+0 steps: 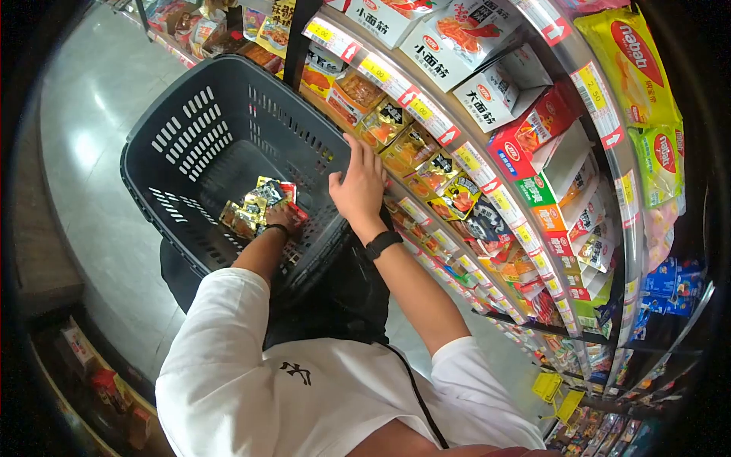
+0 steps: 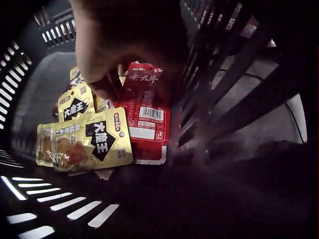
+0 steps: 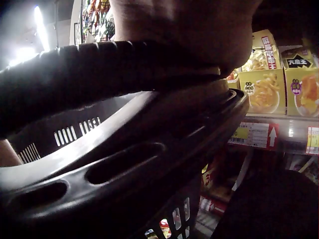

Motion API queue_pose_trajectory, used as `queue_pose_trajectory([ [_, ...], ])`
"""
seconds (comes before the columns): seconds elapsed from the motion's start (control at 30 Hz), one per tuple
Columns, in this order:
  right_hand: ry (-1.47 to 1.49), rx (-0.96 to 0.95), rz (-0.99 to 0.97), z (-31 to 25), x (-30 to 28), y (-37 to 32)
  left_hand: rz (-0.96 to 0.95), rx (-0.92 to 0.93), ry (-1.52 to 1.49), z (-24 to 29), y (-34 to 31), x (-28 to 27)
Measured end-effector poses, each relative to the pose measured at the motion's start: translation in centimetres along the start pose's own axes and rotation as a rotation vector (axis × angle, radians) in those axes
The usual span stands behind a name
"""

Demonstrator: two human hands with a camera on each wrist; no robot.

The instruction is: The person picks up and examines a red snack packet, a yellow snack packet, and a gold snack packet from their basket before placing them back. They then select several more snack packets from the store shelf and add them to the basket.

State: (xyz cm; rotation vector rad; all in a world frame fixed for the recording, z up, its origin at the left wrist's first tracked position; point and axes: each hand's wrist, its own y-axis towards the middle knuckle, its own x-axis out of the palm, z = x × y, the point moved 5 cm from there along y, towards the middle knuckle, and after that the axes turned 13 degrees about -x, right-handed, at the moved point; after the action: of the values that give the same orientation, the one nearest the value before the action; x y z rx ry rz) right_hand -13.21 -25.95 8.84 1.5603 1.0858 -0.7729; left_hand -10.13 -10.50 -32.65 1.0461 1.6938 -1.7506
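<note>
My left hand reaches down into a dark grey shopping basket, among several snack packets. In the left wrist view its curled fingers are right at the edge of a red packet with a barcode. Whether they pinch it, I cannot tell. Gold packets with black diamond labels lie overlapping beside the red one. My right hand, a black band on its wrist, rests at the basket's shelf-side rim, fingers extended and thumb apart. The right wrist view shows that rim close under the wrist.
Shelves with price strips run along the right, close to the basket. They bear white snack boxes, gold boxes and hanging yellow bags. Grey tiled floor lies to the left, with a low shelf at lower left.
</note>
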Motion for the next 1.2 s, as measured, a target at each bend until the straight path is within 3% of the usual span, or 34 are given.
queue_pose_trajectory([
  [0.03,-0.007,0.004,0.007,0.2,-0.2,0.1,0.108,-0.017,0.021,-0.2,-1.1,-1.1],
  [0.07,-0.003,0.005,0.003,0.2,-0.3,0.1,0.063,0.070,-0.006,-0.2,-1.6,-1.8],
  [0.1,0.015,-0.002,-0.010,-0.1,-0.1,0.3,0.039,0.187,0.139,0.2,2.8,3.4],
  [0.13,0.023,-0.004,-0.013,-0.1,0.0,0.3,-0.116,0.022,-0.010,-0.6,-2.2,-2.9],
  [0.17,0.034,-0.028,-0.002,-0.1,-0.1,0.4,-0.066,-0.073,-0.189,-1.0,2.4,1.6],
  [0.2,0.045,-0.047,0.018,-0.3,-0.1,0.4,-0.204,-0.119,-0.370,-1.7,-1.7,-2.1],
  [0.23,0.042,-0.035,0.006,-0.3,0.1,0.2,0.027,-0.216,-0.238,-1.2,-2.4,-2.2],
  [0.27,0.030,-0.023,0.002,-0.2,0.2,0.3,-0.149,-0.184,-0.046,-1.0,-4.1,-3.9],
  [0.33,0.027,-0.023,-0.014,0.0,0.3,0.4,-0.175,-0.197,-0.062,-0.8,-3.7,-3.1],
  [0.47,0.018,-0.020,-0.019,0.0,0.4,0.3,-0.026,-0.400,-0.885,-2.1,3.8,6.7],
  [0.5,0.024,-0.021,-0.019,-0.1,0.3,0.4,-0.065,-0.361,-0.679,-1.7,4.2,6.8],
  [0.6,0.032,-0.034,-0.014,0.1,0.5,0.4,-0.108,-0.287,-0.516,-2.0,0.2,2.3],
  [0.67,0.036,-0.035,-0.017,0.1,0.6,0.4,-0.157,-0.178,-0.201,-1.6,-3.4,-1.8],
  [0.73,0.037,-0.028,-0.025,0.1,0.6,0.4,-0.157,-0.178,-0.354,-2.6,-2.8,-2.2],
  [0.8,0.045,-0.015,-0.043,0.1,0.5,0.4,-0.036,-0.132,-0.086,-1.8,-3.1,-2.8],
  [0.93,0.042,-0.007,-0.051,0.2,0.6,0.4,0.045,-0.259,0.055,-2.5,-3.3,-4.1],
  [1.2,0.060,-0.012,-0.046,0.0,0.8,0.7,-0.025,-0.299,-0.087,-3.6,-0.1,-0.9],
])
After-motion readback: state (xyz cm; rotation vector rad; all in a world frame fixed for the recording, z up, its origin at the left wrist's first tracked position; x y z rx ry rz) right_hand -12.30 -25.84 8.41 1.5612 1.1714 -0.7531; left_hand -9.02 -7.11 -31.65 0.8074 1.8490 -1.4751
